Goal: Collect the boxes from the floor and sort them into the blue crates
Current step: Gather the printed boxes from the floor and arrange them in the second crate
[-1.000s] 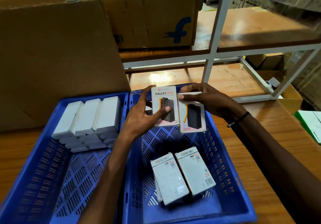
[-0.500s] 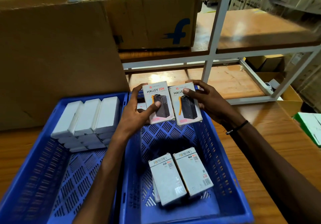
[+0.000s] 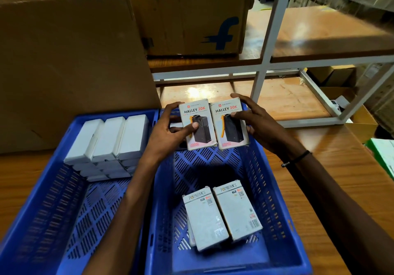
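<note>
Warehouse shelving fills the top of frame, with a cardboard carton (image 3: 187, 18) marked with a blue "f" up top. Wooden bench (image 3: 332, 168) carries two blue crates. Left crate (image 3: 53, 189) holds stacked white boxes (image 3: 110, 144) at frame mid-left. Right crate (image 3: 266, 189) holds two grey Portronics boxes (image 3: 221, 215) lying flat, lower centre. At centre, above the right crate's far end, left hand (image 3: 168, 136) grips one Halley 20K box (image 3: 197, 124); right hand (image 3: 258, 123) grips a second Halley 20K box (image 3: 230, 125), edges touching.
</note>
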### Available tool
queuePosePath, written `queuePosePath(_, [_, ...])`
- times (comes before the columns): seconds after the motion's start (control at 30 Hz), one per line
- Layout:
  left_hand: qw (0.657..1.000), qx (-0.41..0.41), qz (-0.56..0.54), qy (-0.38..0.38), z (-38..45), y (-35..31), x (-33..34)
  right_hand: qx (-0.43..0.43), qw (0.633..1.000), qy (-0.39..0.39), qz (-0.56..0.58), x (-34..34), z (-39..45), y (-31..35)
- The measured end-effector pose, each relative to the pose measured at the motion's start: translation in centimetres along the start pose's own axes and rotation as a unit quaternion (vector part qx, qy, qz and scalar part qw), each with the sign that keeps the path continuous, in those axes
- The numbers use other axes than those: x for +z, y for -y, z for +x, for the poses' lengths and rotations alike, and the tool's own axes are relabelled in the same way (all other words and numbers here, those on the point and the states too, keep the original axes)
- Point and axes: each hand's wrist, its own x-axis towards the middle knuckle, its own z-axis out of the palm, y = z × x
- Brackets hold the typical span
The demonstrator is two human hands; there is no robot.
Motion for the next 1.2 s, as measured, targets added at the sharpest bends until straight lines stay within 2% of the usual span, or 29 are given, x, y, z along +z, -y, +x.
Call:
queuePosePath(0.17, [0.999, 0.017, 0.041, -0.002, 1.9, 1.4, 0.3, -0.064, 0.989, -0.02, -0.134, -0.6, 0.1, 0.2])
queuePosePath(0.37, [0.993, 0.067, 0.093, -0.029, 4.3, 2.2, 1.6, -0.119, 0.954, -0.07, -0.267, -0.9, 0.8, -0.9])
queuePosePath(0.53, [0.983, 0.108, 0.148, -0.021, 6.6, 4.4, 2.2, -0.128, 0.923, -0.095, -0.352, -0.8, 2.5, -2.1])
queuePosePath(0.73, [0.971, 0.101, 0.215, -0.013, 8.2, 7.1, 3.3, -0.137, 0.886, -0.105, -0.43, -0.6, 4.9, -4.0])
queuePosePath(1.0, [0.982, 0.071, 0.164, -0.065, 9.0, 10.0, 3.6, -0.099, 0.886, -0.114, -0.438, 0.1, 8.8, -8.6])
queuePosePath(1.2, [0.985, 0.014, 0.146, -0.096, 10.1, 12.5, 4.1, -0.058, 0.913, -0.127, -0.382, 0.9, 10.7, -10.9])
